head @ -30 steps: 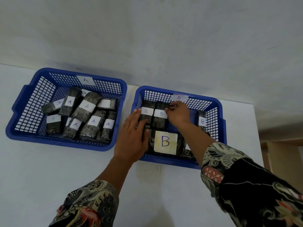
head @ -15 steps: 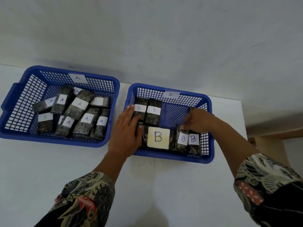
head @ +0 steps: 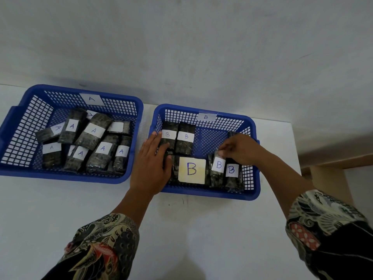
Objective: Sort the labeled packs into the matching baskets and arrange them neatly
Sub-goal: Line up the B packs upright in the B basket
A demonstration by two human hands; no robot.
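Two blue mesh baskets stand side by side on a white table. The left basket [head: 133, 110], tagged A, holds several dark packs with white A labels [head: 93, 130], lying askew. The right basket [head: 253, 190], tagged B, holds two B packs [head: 185, 138] upright at its back left, a large yellowish B card [head: 191, 169] at the front, and two B packs at the front right. My left hand [head: 151, 168] lies flat over the B basket's left rim. My right hand [head: 240, 150] pinches the top of the tilted B pack [head: 217, 170] at the front right.
A grey wall rises right behind both baskets. The table [head: 201, 229] ends just right of the B basket, where a wooden piece [head: 323, 178] and the floor show. My patterned sleeves fill the lower corners.
My right hand went from the back-left B packs to the basket's right side and now grips the top of a front-right B pack. My left hand stayed on the rim.
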